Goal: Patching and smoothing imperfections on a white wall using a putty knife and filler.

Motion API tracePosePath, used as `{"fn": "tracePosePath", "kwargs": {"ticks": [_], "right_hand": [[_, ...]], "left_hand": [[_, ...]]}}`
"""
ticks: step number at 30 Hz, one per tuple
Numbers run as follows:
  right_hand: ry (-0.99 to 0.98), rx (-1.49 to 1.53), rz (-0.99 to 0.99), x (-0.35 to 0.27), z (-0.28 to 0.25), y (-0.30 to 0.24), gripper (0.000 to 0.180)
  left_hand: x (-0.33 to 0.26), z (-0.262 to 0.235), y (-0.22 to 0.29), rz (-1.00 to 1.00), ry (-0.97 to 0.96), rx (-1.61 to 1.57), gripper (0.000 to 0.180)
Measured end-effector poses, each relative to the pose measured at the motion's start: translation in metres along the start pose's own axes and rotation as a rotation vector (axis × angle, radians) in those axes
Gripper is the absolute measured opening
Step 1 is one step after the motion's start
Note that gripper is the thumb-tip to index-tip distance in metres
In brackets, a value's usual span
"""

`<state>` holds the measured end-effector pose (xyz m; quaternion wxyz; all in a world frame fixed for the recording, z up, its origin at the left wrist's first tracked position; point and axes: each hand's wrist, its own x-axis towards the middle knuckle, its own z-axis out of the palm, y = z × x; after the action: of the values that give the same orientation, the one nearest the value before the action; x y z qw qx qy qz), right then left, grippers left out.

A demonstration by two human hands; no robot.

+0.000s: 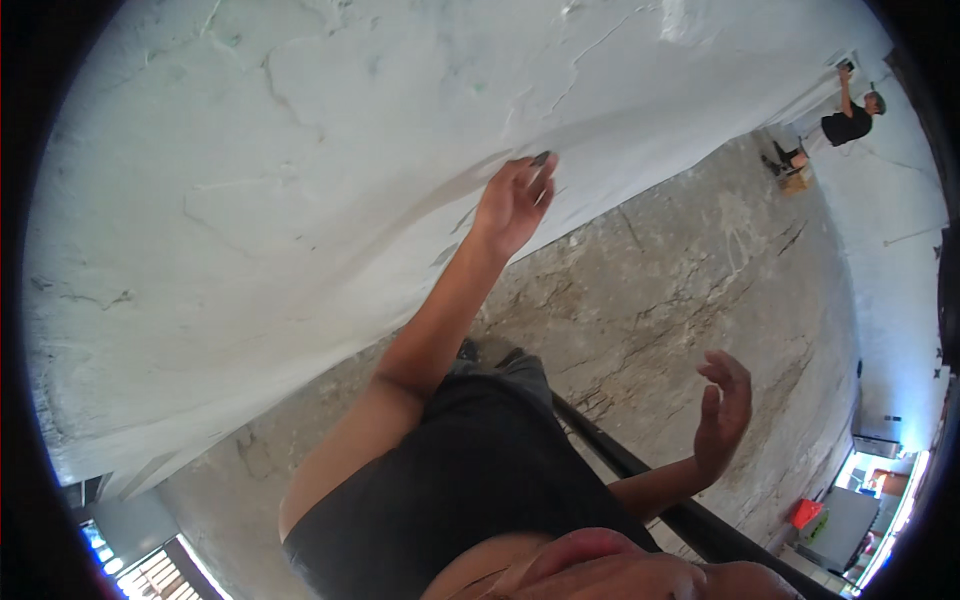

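Nearest the lens: the person's own chin and dark shirt, low in the view, with a black rail running diagonally beside them.

Landmark: white plastered wall, rough, cracked, filling the upper left.

Left hand: arm fully extended, pressed to the wall near its lower part. The fingers are curled round a small dark object, seen only at the fingertips; its kind cannot be told, but it sits touching the plaster.

Right hand: well apart from the wall, raised over the floor, fingers loosely spread, holding nothing.

Concrete floor: grey, stained and cracked, meeting the wall along a long slanted seam.

Other person: far along the same wall, arm raised to it, with a small box at the feet.

Handling note: work on the plaster looks best done with even pressure, the object kept flat against the wall, and the free hand steadying balance.

Room: the wall stretches unbroken either way; the rail hems movement behind; the floor towards the far worker lies open.
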<state>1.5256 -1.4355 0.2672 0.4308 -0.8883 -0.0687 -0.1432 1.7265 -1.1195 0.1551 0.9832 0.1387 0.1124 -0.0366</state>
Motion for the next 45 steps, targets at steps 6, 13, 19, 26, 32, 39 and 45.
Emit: {"fn": "tracePosePath", "kwargs": {"ticks": [6, 13, 19, 26, 32, 39, 45], "right_hand": [[0.036, -0.026, -0.018, -0.001, 0.002, 0.0, 0.051], [-0.002, -0.05, -0.032, 0.005, 0.0, -0.005, 0.044], [0.016, -0.054, -0.053, 0.005, -0.006, 0.0, 0.04], [0.04, -0.049, -0.044, 0.001, -0.007, -0.004, 0.039], [0.053, -0.075, -0.047, -0.006, -0.013, -0.008, 0.038], [0.031, 0.014, 0.0, -0.007, -0.012, -0.007, 0.039], [0.051, 0.006, -0.054, -0.008, -0.015, -0.007, 0.037]], "left_hand": [[0.02, -0.018, -0.018, -0.045, 0.087, 0.021, 0.014], [0.01, -0.005, 0.005, -0.129, 0.101, -0.061, 0.032], [0.05, -0.003, -0.031, -0.047, 0.058, 0.072, 0.043], [0.026, 0.003, 0.001, -0.144, 0.008, -0.099, 0.034], [0.036, 0.005, -0.023, -0.065, 0.023, 0.0, 0.03], [-0.006, 0.009, 0.001, -0.108, -0.021, -0.103, 0.055], [0.029, 0.002, -0.021, -0.127, -0.044, -0.075, 0.055]]}}
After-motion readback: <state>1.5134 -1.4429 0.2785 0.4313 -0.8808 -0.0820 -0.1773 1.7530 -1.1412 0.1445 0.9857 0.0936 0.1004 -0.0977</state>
